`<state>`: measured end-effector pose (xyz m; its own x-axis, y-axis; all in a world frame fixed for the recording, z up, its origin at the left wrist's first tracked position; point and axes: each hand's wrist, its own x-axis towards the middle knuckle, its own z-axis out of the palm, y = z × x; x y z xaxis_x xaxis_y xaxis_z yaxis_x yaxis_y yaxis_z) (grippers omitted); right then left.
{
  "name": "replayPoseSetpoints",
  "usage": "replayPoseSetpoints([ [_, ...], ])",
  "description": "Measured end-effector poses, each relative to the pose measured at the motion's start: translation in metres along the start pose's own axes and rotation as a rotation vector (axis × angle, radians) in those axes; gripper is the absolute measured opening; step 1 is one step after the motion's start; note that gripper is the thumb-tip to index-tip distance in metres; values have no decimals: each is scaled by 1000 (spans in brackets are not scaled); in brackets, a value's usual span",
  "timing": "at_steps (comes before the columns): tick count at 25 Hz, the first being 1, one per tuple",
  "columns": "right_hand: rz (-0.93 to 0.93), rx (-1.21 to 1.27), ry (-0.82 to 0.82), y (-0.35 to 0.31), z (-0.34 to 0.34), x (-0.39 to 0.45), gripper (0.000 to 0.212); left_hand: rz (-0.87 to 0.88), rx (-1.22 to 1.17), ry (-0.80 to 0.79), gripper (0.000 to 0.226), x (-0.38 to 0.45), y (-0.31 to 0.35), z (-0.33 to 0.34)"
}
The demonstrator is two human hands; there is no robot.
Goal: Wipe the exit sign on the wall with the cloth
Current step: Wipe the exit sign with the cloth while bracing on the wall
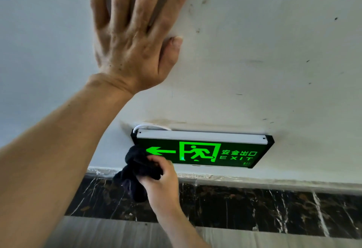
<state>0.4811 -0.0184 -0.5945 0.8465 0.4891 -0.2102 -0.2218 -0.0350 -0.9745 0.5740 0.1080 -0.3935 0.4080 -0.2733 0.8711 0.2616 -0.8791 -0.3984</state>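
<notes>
The lit exit sign (201, 151) sits low on the wall (254, 52); the right hand (160, 177) presses a bunched dark cloth (137, 169) on its left corner. Left hand (135, 32) braces, fingers spread. Best sweep rightward with even pressure.

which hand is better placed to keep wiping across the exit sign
Right. The right hand already grips the dark cloth at the exit sign's arrow end. The left hand is flat on the wall above, empty.
</notes>
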Motion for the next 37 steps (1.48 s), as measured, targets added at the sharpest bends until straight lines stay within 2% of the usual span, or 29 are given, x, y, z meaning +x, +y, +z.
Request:
replayPoseSetpoints([
  [1, 46, 93, 59, 6, -19, -10, 36, -2, 11, 9, 53, -1, 0, -1],
  [6, 85, 452, 629, 24, -143, -31, 40, 23, 34, 55, 56, 1, 3, 0],
  [8, 24, 490, 749, 21, -180, -30, 44, 27, 44, 67, 56, 0, 2, 1],
  [11, -62, 433, 821, 15, -206, -21, 42, 24, 56, 76, 55, -1, 3, 1],
  [17, -106, 142, 783, 11, -184, 9, 52, 37, 61, 100, 57, 0, 0, 6],
  [21, -148, -115, 839, 17, -168, 16, 53, 41, 53, 108, 57, 0, 2, 8],
  [27, -184, -155, 803, 22, -134, 23, 47, 38, 39, 102, 55, 1, 2, 9],
  [31, -206, -195, 763, 22, -83, 27, 57, 32, 17, 97, 53, 2, 0, 6],
  [33, -238, -247, 707, 24, -53, 26, 59, 36, 8, 97, 53, 3, 3, 6],
  [37, -351, -427, 481, 30, 7, 21, 49, 25, -3, 104, 52, 4, 2, 7],
])
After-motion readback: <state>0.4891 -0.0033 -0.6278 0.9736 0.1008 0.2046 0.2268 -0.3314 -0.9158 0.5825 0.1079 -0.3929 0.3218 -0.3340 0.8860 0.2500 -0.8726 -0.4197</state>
